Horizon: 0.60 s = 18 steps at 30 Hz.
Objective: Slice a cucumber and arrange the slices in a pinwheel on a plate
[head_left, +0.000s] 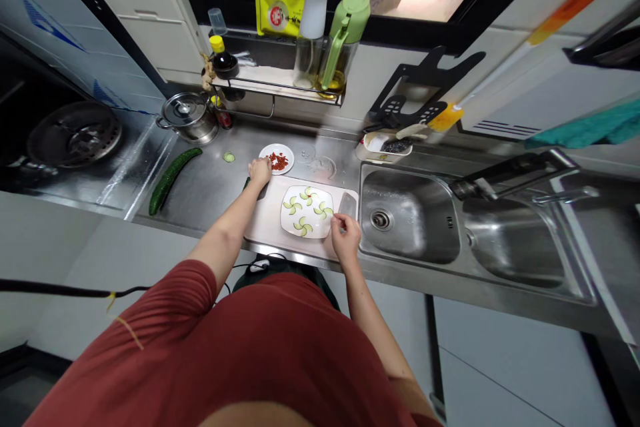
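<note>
On the steel counter (215, 177), as seen in the head view, a pale cutting board (270, 213) is noted, with a square white plate (287, 223) resting on it. Four pinwheels of green slices (303, 225) are laid out on the plate, and a red bit is seen at the middle of the far one. The right hand (346, 237) is held at the plate's right edge, its fingers curled and the thumb and forefinger drawn narrowly together; whether anything is pinched cannot be determined. A knife blade (347, 204) is found on the board just beyond that hand.

The left hand (260, 172) is placed at the left rim of a small round dish (277, 171), beside the chopped red pieces (279, 161). Its fingertips are partly hidden, so their spread and any held piece cannot be confirmed.

To the left, a whole cucumber (171, 181) is recorded lying on the counter, with a small green slice (229, 157) apart from it. Behind the cucumber, a lidded pot (189, 121) is observed. A double sink (413, 213) is located right of the board.
</note>
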Each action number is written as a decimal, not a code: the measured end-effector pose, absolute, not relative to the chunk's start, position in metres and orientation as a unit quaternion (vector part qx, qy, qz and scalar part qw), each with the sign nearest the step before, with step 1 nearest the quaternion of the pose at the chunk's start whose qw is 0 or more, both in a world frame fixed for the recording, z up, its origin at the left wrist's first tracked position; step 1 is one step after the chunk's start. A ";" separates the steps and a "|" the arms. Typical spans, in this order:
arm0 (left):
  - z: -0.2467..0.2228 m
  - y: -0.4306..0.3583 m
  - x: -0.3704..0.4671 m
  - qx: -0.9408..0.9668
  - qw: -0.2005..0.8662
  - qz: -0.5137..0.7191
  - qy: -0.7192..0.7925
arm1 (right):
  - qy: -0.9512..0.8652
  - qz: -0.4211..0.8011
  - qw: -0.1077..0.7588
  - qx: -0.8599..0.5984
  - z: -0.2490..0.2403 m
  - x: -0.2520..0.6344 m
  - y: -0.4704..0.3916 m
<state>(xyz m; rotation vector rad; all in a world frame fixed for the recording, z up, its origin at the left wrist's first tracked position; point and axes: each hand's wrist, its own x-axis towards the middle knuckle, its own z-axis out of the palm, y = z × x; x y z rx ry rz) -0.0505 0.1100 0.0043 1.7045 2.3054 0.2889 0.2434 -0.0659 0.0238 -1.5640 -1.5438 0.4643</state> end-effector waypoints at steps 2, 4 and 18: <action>0.004 0.110 -0.051 0.591 0.127 0.098 0.791 | -0.618 0.186 0.436 -0.627 0.023 0.244 -0.067; 0.004 0.110 -0.050 0.603 0.132 0.094 0.781 | -0.618 0.187 0.436 -0.627 0.024 0.243 -0.067; -0.002 0.118 -0.045 0.592 0.161 0.132 0.778 | -0.619 0.208 0.418 -0.632 0.024 0.240 -0.075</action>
